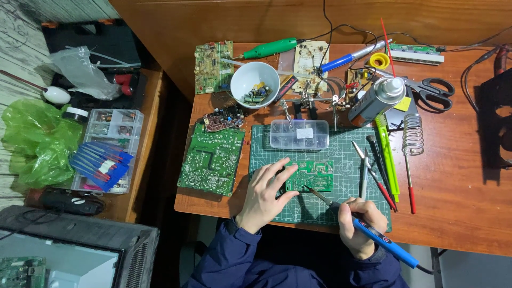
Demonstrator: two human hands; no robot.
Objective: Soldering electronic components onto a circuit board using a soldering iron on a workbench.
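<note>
We find the small green circuit board [311, 176] lying flat on the green cutting mat [341, 154], just below a clear parts box [299, 134]. The left hand [265, 193] pins the board's left edge, fingers spread, not closed around it. The right hand [360, 224] is clenched on a blue soldering iron [368, 230], tip at the board's lower edge. We judge the board light, stiff and fragile; it is best held by its bare edges.
</note>
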